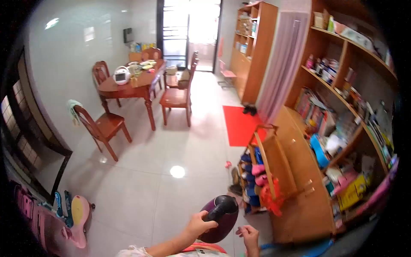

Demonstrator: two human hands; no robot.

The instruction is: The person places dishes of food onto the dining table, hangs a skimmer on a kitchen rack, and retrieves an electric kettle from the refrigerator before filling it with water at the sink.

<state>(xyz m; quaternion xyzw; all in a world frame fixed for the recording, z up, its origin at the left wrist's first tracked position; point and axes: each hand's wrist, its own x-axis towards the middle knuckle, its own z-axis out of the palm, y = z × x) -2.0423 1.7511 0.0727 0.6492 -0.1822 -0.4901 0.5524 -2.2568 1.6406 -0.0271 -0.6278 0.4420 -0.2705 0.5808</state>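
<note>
The left hand (198, 225) has its grip clamped on the black handle (216, 209) of a purple appliance (221, 227) slanting up rightward above the floor (128, 201), while the right hand (250, 238), farther from the handle, sits just right of the body, fingers bent, whether touching one another unclear.
</note>
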